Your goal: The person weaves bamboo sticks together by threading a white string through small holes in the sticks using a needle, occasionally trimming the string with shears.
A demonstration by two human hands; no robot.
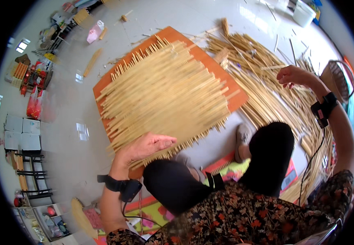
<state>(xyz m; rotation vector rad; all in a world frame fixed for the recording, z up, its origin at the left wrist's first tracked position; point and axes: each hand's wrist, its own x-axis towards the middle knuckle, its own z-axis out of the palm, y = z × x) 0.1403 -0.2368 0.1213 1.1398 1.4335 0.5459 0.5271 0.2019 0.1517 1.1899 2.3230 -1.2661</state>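
Note:
A woven mat of pale, narrow bamboo-like strips (164,81), with uneven strip ends along its sides, lies on an orange-brown board (236,92) in front of my knees. My left hand (148,146) rests on the mat's near left edge, its fingers stretched out toward the right and lying along the strips. My right hand (296,76) is raised beyond the board's right side, above a heap of loose strips (266,100). Its fingers are curled in; whatever may be between them is hidden.
Around the board is a pale tiled floor (62,163) with scattered strip scraps. A handled basket (335,81) stands at the far right, and a white bucket (304,14) farther back. Shelves and goods line the left side. A colourful floor mat (230,168) lies by my feet.

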